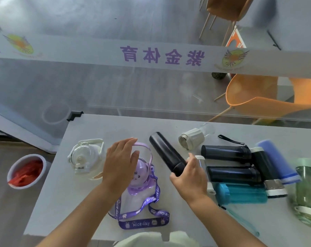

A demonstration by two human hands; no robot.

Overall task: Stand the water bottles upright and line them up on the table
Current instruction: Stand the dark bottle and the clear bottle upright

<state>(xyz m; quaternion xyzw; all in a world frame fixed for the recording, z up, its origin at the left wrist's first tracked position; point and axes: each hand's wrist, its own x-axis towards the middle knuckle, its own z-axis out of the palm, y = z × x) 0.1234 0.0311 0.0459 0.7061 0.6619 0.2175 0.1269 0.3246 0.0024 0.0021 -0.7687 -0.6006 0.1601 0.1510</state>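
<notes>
On the pale grey desk, several bottles are seen lying flat at the right: two dark translucent bottles with long axes running left to right, a teal plastic bottle likewise, and a blue cylindrical bottle angled toward the near right. A slim black cylindrical flask is laid diagonally, its near end gripped by the fingers of the right hand. A purple domed bottle with a lanyard stands upright under the left hand, whose fingers are spread wide. A white jug-shaped bottle stands beside it. On the floor, a white bowl is seen holding something red.
</notes>
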